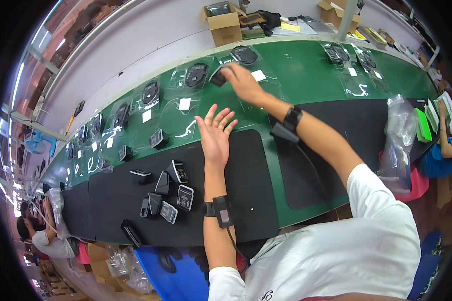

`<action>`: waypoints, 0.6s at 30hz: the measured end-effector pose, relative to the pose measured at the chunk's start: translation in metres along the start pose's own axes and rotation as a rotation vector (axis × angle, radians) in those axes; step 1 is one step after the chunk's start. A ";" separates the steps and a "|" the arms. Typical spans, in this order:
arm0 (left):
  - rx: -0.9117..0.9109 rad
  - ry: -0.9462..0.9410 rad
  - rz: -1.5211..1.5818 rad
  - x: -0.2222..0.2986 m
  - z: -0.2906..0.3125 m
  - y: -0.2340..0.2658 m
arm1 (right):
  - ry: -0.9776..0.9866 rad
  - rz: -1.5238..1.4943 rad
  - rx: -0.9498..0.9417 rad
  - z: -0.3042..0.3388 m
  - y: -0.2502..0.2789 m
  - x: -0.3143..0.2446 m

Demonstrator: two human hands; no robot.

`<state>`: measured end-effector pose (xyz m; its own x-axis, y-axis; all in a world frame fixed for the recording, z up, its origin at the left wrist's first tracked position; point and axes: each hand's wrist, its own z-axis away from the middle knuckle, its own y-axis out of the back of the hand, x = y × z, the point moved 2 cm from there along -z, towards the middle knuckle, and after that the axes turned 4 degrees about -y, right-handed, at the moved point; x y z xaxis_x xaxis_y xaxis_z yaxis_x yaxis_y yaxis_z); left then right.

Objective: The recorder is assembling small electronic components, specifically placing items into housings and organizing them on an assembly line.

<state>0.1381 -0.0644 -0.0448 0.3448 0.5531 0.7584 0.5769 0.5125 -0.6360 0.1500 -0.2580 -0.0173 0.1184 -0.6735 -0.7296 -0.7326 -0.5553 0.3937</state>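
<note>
Ideally, hold the small black boxy device, pinched in your right fingers over the green table, by its edges, and let your loosely spread, empty left fingers steady it.

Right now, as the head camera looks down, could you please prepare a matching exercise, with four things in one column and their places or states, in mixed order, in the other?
Things:
1. bare left hand
2. bright green rectangular block
3. bare right hand
4. group of small black blocky devices

Places or states:
A. gripping a small dark device
B. on a flat black mat, left of the left forearm
C. open, holding nothing
D. beside clear crinkled plastic bags

Pairs: 1-C, 2-D, 3-A, 4-B
</note>
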 end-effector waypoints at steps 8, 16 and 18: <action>0.013 0.001 -0.022 -0.002 0.001 0.007 | -0.131 0.420 -0.166 -0.093 0.018 0.071; 0.151 -0.136 -0.114 0.009 0.003 0.011 | -0.134 0.666 -0.173 -0.068 -0.013 0.059; 0.350 -0.313 -0.392 0.024 0.006 0.022 | -0.098 0.835 -0.259 -0.061 -0.022 0.041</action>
<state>0.1548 -0.0358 -0.0416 -0.1085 0.4187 0.9016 0.3208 0.8732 -0.3669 0.2112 -0.3031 -0.0218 -0.4551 -0.8706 -0.1871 -0.3779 -0.0014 0.9258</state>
